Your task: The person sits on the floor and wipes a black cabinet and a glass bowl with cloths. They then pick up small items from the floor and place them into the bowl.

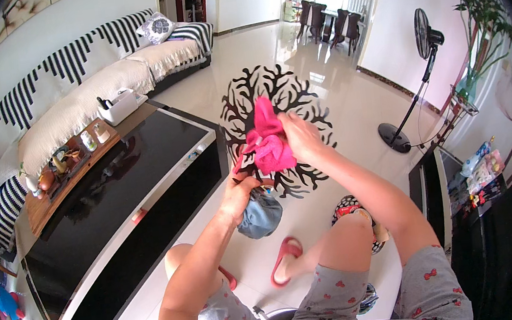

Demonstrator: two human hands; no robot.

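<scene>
My right hand (302, 137) grips a bright pink cloth (274, 153) with a towel-like texture. The cloth is bunched, and one end sticks up above my knuckles. My left hand (236, 196) is closed around a blue denim article (260, 214), perhaps a small bag, which hangs beneath the fingers. Its upper part is hidden by that hand and the cloth. A pink strip of the cloth reaches down to the left fingertips. Both hands are held in front of my knees, over the floor.
A black glass coffee table (118, 172) stands at left, with a wooden tea tray (75, 170) and white organizer box (120, 107). Behind it is a sofa (84, 92). A black branching pattern (306, 180) marks the floor. A standing fan (423, 38) is at right. A patterned round object (345, 206) lies by my knee.
</scene>
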